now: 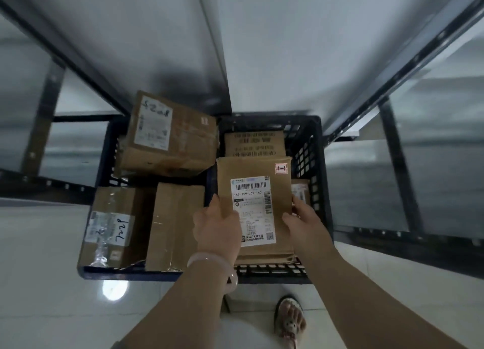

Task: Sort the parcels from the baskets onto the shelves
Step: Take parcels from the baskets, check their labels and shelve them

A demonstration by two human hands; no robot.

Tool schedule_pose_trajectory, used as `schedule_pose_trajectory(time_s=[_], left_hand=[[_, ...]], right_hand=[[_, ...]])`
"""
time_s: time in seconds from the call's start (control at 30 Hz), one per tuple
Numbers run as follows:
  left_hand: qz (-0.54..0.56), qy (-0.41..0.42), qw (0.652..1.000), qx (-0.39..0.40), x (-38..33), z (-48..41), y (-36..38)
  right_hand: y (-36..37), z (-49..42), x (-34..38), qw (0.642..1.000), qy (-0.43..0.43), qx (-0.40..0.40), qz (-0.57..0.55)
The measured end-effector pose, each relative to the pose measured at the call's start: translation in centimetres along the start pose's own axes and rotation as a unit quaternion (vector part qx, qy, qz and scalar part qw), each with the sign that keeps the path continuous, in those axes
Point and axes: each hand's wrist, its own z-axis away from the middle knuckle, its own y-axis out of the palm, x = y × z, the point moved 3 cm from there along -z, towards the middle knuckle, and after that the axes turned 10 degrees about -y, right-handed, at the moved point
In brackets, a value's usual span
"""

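Two dark blue plastic baskets sit side by side on the floor, the left basket (104, 271) and the right basket (318, 165). Over the right one I hold a flat brown cardboard parcel (251, 170) with a white shipping label. My left hand (218, 227) grips its left edge and my right hand (303, 219) grips its right edge. Under it lies another brown box (254, 143) with printed text. The left basket holds three brown boxes: a big one (170, 133) at the back, a labelled one (112, 225) at the front left and a plain one (175, 225) beside it.
White shelf boards on dark metal frames rise above the baskets, with the shelf (262, 47) straight ahead and more shelving left and right. The floor (39, 283) is glossy white tile. My sandalled foot (289, 320) stands just in front of the right basket.
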Motion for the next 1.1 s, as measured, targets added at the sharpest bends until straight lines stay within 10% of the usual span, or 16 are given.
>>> schedule_pose_trajectory(time_s=[0.53, 1.1], left_hand=[[0.136, 0.31, 0.936, 0.098, -18.8, 33.8, -18.3], [0.109, 0.559, 0.786, 0.242, -17.2, 63.8, -27.2]], right_hand=[[-7.0, 28.1, 32.8, 0.956, -0.289, -0.054, -0.002], [-12.9, 61.3, 39.7, 0.84, -0.438, -0.314, -0.054]])
